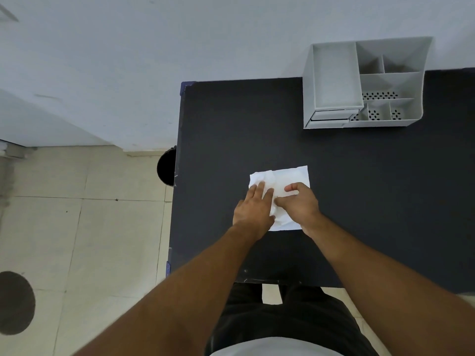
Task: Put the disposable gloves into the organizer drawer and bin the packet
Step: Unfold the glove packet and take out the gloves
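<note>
A: Both hands down on the crinkled white plastic packet [281,185], lying flat mid-way across the black matte counter [372,201].

B: Left hand [253,208] flat, fingers stretched out side by side, pressing the packet's left part. No pinch there.

A: Right hand [300,202] curled, grip drawn in, thumb and forefinger meeting on the packet's middle. Hard to tell whether nipping the film or only pushing.

B: Grey plastic desk organizer [365,83] well apart at the far edge, its small drawer [330,116] at the front left. Round black bin [167,167] on the floor, just beside the counter's left side.
</note>
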